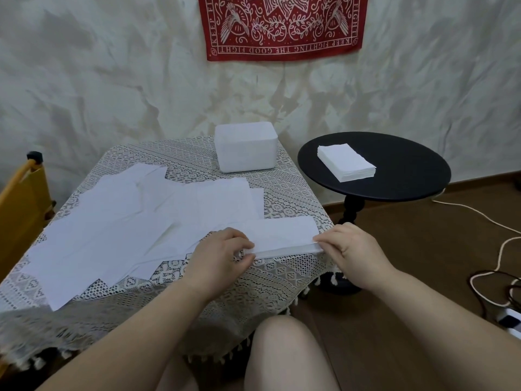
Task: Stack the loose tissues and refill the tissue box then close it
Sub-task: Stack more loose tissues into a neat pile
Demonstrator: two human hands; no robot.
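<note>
— Where is the small stack of folded white tissues [284, 235]?
— At the lace-covered table's [282, 190] near right corner, between both hands. The left hand [222, 255] pinches its left end; the right hand [352, 249] pinches its right end.

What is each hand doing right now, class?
Left hand: pinches the left end of the small tissue stack.
Right hand: pinches its right end.

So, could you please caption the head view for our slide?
Both hands, left hand and right hand, pinch a small tissue stack on the lace-covered table.
</note>
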